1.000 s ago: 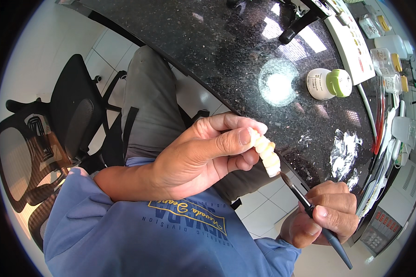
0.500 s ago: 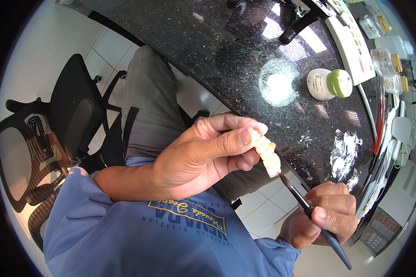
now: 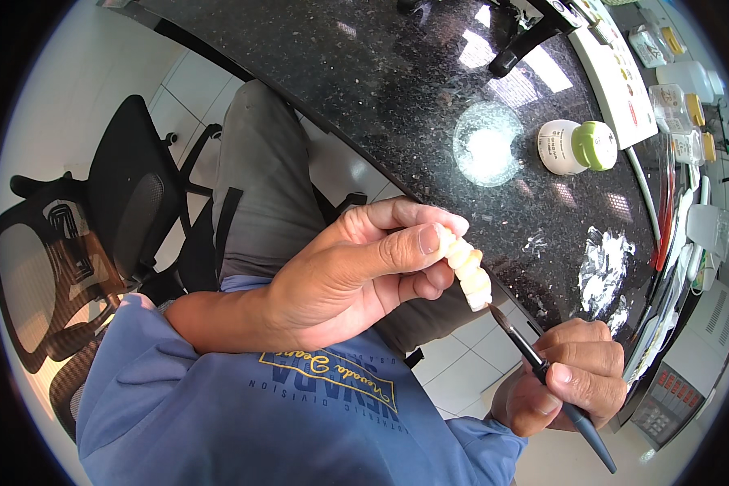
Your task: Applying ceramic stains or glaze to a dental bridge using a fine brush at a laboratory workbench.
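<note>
Between the thumb and fingers of my left hand (image 3: 373, 263) is a dental bridge (image 3: 471, 274), a curved row of several cream-white tooth crowns. Its free end points toward my right hand. My right hand (image 3: 571, 377) grips a fine-tipped brush (image 3: 579, 421) with a dark blue-grey handle. The brown bristles reach up to the lowest crown and seem to touch its edge. My left fingertips cover the upper end of the bridge. Both hands are held in front of the bench edge, above my lap.
A shallow glass dish (image 3: 488, 144) and a white jar with green lid (image 3: 577, 147) stand on the black speckled bench (image 3: 381, 89). White smears (image 3: 604, 271) mark its right side. Lidded containers (image 3: 674, 105) line the back. A black office chair (image 3: 130, 170) stands at left.
</note>
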Action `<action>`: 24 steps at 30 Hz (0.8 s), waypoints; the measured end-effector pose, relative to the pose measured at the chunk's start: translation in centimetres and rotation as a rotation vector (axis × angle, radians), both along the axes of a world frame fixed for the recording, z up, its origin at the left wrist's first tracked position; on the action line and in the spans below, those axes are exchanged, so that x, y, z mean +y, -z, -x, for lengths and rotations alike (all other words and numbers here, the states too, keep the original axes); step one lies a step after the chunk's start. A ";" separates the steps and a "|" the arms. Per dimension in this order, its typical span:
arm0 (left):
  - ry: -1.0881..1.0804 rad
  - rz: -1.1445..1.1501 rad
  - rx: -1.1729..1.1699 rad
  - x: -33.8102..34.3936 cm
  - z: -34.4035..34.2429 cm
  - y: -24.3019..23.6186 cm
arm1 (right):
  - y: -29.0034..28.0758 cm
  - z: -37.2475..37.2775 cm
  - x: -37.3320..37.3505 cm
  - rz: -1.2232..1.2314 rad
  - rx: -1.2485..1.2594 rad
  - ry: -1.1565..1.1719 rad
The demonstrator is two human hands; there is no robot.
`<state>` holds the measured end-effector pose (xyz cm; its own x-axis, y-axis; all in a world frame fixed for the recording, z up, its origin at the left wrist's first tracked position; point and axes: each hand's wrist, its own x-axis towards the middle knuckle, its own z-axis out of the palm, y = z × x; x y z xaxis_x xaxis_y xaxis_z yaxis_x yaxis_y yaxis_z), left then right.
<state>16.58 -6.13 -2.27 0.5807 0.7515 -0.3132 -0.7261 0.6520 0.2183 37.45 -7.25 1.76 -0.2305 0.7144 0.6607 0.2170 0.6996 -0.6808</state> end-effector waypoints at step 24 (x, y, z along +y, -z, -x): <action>-0.003 0.003 0.009 0.0 0.0 -0.2 | 0.2 0.1 -0.2 -0.006 0.009 0.041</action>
